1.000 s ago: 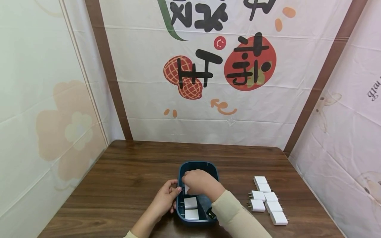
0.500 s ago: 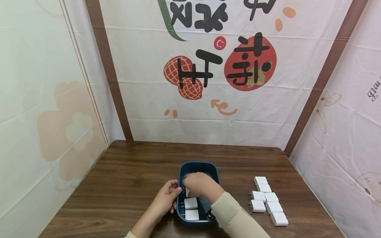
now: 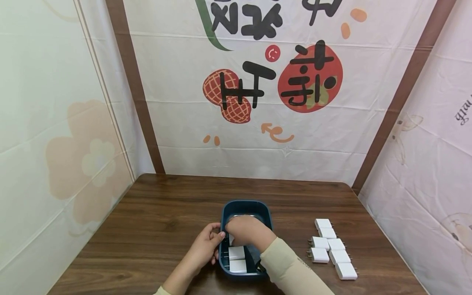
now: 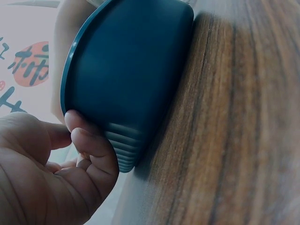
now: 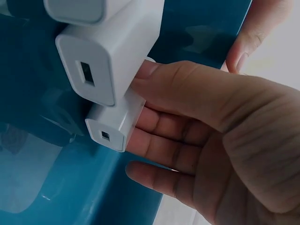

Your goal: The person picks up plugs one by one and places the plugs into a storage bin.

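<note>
A dark blue plastic box (image 3: pixel 265 209) stands on the table. My left hand (image 3: pixel 205 245) pinches its left rim, fingers (image 4: pixel 96 147) on the outer wall in the left wrist view. Reaching inside, my right hand (image 3: pixel 250 231) grips a white USB charger (image 5: pixel 115 124) between thumb and fingers, against the box's left side. In the head view this hand hides most of it. Beside it on the near side sit a second white charger (image 3: pixel 236 253) and a third charger (image 3: pixel 237 266), in a row with their prongs toward the left wall.
Several white chargers (image 3: pixel 336 244) lie in two staggered columns on the brown wooden table (image 3: pixel 177 205), right of the box. A printed white cloth (image 3: pixel 177 123) hangs behind the table, with further cloths at both sides.
My right hand has shifted slightly toward the near end inside the box with the charger. The left hand stays on the rim, and the chargers on the table have not moved.
</note>
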The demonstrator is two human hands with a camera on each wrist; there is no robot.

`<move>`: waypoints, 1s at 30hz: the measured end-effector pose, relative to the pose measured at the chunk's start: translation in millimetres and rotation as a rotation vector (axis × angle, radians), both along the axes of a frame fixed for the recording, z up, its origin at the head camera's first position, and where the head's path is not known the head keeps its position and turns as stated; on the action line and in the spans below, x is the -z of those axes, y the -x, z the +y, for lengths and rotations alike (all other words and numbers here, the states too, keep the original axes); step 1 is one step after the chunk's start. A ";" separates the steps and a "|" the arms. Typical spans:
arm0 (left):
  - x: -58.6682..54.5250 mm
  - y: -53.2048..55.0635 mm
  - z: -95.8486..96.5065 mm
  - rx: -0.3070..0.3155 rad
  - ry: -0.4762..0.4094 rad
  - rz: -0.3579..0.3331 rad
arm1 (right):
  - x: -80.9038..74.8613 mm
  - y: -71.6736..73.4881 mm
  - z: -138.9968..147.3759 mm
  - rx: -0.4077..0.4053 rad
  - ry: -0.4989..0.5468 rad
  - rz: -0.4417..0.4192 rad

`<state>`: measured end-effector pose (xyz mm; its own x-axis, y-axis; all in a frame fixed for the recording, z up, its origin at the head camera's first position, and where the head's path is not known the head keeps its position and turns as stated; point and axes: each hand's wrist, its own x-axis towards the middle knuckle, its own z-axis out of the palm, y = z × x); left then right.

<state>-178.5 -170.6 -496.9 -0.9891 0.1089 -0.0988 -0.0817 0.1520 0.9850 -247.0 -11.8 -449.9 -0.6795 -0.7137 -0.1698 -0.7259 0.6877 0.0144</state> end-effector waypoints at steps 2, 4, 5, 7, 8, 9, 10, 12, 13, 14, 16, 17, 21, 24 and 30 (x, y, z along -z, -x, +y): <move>-0.3 0.0 0.2 -0.001 0.003 -0.001 | 0.7 0.3 0.2 -0.005 0.002 0.002; -0.6 0.0 0.3 -0.002 0.005 -0.001 | 1.3 0.6 0.7 -0.010 0.004 0.005; -0.7 0.0 0.2 -0.002 0.006 -0.001 | 1.3 0.6 0.8 -0.012 0.005 0.006; -0.3 -0.1 0.6 -0.006 0.008 0.002 | 2.0 1.0 1.1 -0.015 0.006 0.003; 0.0 -0.2 0.9 -0.007 0.008 0.003 | 2.1 1.1 1.3 -0.016 0.007 0.001; 0.4 -0.2 1.1 -0.009 0.007 0.006 | 2.0 1.1 1.6 -0.017 0.009 -0.001; 0.7 -0.3 1.3 -0.011 0.006 0.008 | 2.0 1.2 1.9 -0.016 0.012 -0.007; 1.3 -0.4 2.0 -0.015 0.006 0.013 | 1.7 1.3 2.6 -0.019 0.018 -0.015; 1.2 -0.4 2.1 -0.016 0.008 0.012 | 1.5 1.4 3.1 -0.021 0.019 -0.018; 0.9 -0.4 2.3 -0.017 0.010 0.012 | 1.4 1.7 3.5 -0.023 0.021 -0.020; 0.4 -0.4 2.5 -0.019 0.015 0.011 | 1.6 2.4 4.3 -0.024 0.023 -0.028; 0.1 -0.4 2.7 -0.020 0.017 0.010 | 1.7 2.6 4.8 -0.025 0.022 -0.028; -1.9 -0.7 2.7 -0.019 0.018 0.010 | 1.6 3.0 5.8 -0.032 0.019 -0.028; -3.1 -1.2 2.5 -0.017 0.016 0.007 | 1.1 2.9 6.2 -0.037 0.021 -0.029; -2.0 -0.9 1.6 -0.010 0.020 0.001 | 0.3 2.0 6.4 -0.036 0.023 -0.033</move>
